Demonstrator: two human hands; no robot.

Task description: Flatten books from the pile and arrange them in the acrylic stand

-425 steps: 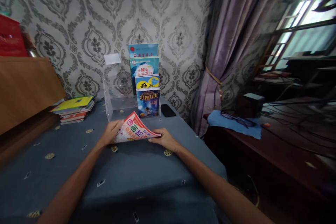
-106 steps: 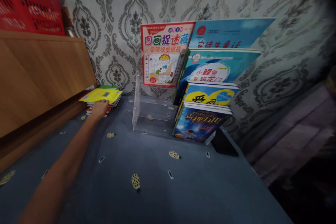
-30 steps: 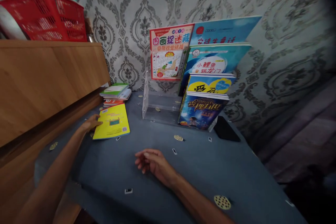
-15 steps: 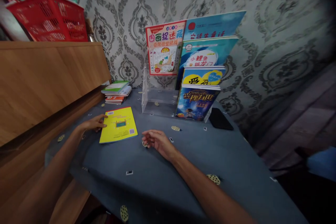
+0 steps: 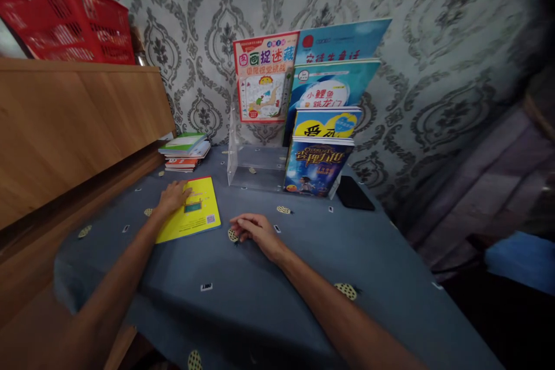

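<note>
A yellow book (image 5: 195,211) lies flat on the blue cloth of the table (image 5: 303,266). My left hand (image 5: 172,196) rests on the book's left part, fingers flat and holding nothing. My right hand (image 5: 254,228) lies on the cloth just right of the book, fingers loosely curled and apart, empty. Behind stands a clear stepped rack (image 5: 255,167). Its right side holds several upright books (image 5: 323,127). A red and white picture book (image 5: 264,78) stands on the top step at the left.
A low stack of books (image 5: 184,150) lies at the back left by a wooden cabinet (image 5: 78,127) with a red basket (image 5: 65,23) on top. A black phone (image 5: 353,193) lies right of the rack. Patterned wall behind.
My left hand slid from the yellow book's left edge onto its cover. My right hand shifted slightly left toward the book. The book moved a little.
</note>
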